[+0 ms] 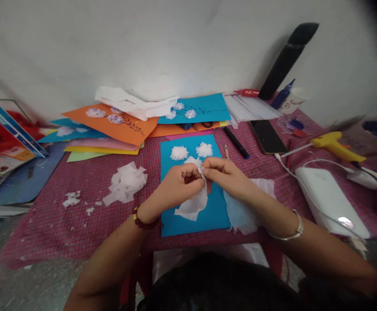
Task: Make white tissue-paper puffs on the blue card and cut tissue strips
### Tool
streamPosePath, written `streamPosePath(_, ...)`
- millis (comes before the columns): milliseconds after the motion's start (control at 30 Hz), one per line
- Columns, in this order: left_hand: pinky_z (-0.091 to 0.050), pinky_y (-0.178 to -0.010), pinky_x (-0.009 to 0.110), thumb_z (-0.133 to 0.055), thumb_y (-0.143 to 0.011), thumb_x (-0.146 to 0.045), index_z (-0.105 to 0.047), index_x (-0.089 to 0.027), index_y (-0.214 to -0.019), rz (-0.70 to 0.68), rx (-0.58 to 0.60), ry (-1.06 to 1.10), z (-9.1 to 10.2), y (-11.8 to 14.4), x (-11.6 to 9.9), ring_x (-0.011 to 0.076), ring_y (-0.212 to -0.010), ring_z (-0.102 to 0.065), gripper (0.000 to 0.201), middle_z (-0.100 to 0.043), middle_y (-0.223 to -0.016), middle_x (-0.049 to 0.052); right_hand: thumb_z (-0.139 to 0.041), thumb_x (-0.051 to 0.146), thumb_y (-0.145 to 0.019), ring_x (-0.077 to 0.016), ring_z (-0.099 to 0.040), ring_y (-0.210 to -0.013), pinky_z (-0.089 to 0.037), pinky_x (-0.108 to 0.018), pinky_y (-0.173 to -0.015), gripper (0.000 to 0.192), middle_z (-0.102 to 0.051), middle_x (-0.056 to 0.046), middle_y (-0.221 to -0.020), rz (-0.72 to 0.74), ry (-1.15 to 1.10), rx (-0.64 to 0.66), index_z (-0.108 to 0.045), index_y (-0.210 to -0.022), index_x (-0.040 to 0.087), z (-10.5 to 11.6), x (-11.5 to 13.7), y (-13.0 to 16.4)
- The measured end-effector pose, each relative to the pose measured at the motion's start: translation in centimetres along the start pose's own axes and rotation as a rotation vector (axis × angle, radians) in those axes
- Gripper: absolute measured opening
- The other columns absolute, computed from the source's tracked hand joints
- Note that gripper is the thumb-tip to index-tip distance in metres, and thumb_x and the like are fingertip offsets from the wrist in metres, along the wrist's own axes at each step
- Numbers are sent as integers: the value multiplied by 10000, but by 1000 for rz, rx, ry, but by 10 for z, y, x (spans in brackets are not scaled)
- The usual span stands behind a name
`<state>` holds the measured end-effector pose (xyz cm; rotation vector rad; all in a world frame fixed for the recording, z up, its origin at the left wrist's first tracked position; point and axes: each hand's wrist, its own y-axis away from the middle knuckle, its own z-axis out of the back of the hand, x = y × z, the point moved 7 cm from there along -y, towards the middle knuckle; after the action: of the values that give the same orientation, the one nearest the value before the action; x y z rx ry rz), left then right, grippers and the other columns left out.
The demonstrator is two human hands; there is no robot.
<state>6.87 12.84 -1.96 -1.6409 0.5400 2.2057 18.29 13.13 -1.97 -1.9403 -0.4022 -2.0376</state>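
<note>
My left hand (181, 183) and my right hand (223, 175) meet above a blue sheet of card (175, 222). Both pinch a piece of white tissue paper (193, 205), whose loose end hangs down over the card. Two fluffy white paper tufts, a left one (179, 153) and a right one (204, 150), sit on the card's upper part. Another white tuft (193, 161) shows just behind my fingers, partly hidden. A heap of torn tissue pieces (128, 182) lies to the left of the card. More thin white tissue (245, 211) lies under my right forearm.
Decorated orange card (143, 129) and blue card (207, 106) lie at the back. To the right are a black marker (236, 142), a phone (268, 136), a yellow glue gun (339, 146) and a white power bank (331, 201) with cables. Paper scraps (71, 198) lie at left.
</note>
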Motion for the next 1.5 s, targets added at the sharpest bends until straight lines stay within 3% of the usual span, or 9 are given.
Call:
streamPosePath(267, -465, -476, 205, -540, -891, -378, -605, -163, -632, -34, 23, 118, 1, 1, -1, 87, -490, -552, 343, -604, -573, 13, -569, 297, -886, -96, -593, -549, -475, -251, -572, 229, -611, 25, -593, 44, 42, 39, -561, -679, 201, -5, 4, 3)
streamPosePath(400, -424, -452, 191, -514, -876, -262, -599, -166, -596, -29, -96, 113, 16, 1, -2, 74, -457, -523, 308, -597, -544, 1, -588, 306, -871, -95, -588, -535, -475, -247, -562, 220, -619, 26, -585, 48, -67, -13, -566, -680, 200, -1, 1, 1)
streamPosePath(600, -438, -490, 208, -544, -896, -306, -600, -177, -624, -153, -298, 218, 46, 7, -8, 90, -505, -553, 306, -630, -599, 3, -601, 435, -864, -105, -582, -512, -463, -252, -527, 274, -623, 17, -609, 8, -276, -152, -562, -726, 201, 13, -9, -3)
streamPosePath(733, -465, -577, 227, -542, -912, -311, -663, -166, -694, -231, -249, 16, 36, 10, -23, 110, -592, -594, 288, -639, -638, 8, -529, 685, -859, -131, -599, -592, -483, -288, -578, 489, -634, -17, -724, 59, -188, -106, -583, -852, 198, 11, -5, -3)
streamPosePath(833, -416, -587, 233, -532, -904, -257, -610, -161, -619, -301, -219, -166, 23, 11, -31, 104, -604, -549, 310, -592, -623, -2, -535, 744, -825, -130, -539, -638, -452, -290, -603, 540, -571, -7, -744, 133, 18, -102, -556, -859, 205, 8, 2, 0)
streamPosePath(1033, -354, -577, 243, -519, -889, -174, -506, -164, -569, -396, -195, -254, 9, 8, -28, 98, -598, -475, 320, -495, -589, -24, -664, 543, -819, -122, -470, -654, -383, -285, -601, 373, -546, 6, -785, 190, 342, -186, -536, -904, 204, 6, 7, 3)
streamPosePath(1200, -387, -595, 245, -512, -911, -179, -573, -163, -639, -413, -232, -231, 10, 7, -25, 100, -613, -518, 279, -567, -635, -13, -550, 434, -913, -113, -460, -621, -354, -271, -575, 248, -538, 16, -711, 268, 322, -204, -577, -841, 198, 8, 11, 3)
streamPosePath(1400, -456, -670, 259, -550, -899, -203, -603, -167, -615, -490, -351, -218, 15, 16, -30, 128, -723, -609, 291, -661, -736, 25, -558, 339, -872, -115, -429, -589, -320, -272, -557, 236, -483, 26, -623, 304, 402, -479, -501, -686, 206, 33, 10, 3)
streamPosePath(1500, -492, -674, 259, -576, -886, -228, -668, -170, -674, -424, -370, -110, 19, 15, -22, 142, -756, -654, 238, -723, -838, 44, -552, 343, -860, -111, -416, -559, -316, -265, -525, 233, -455, 33, -597, 258, 300, -529, -492, -677, 210, 43, 7, 2)
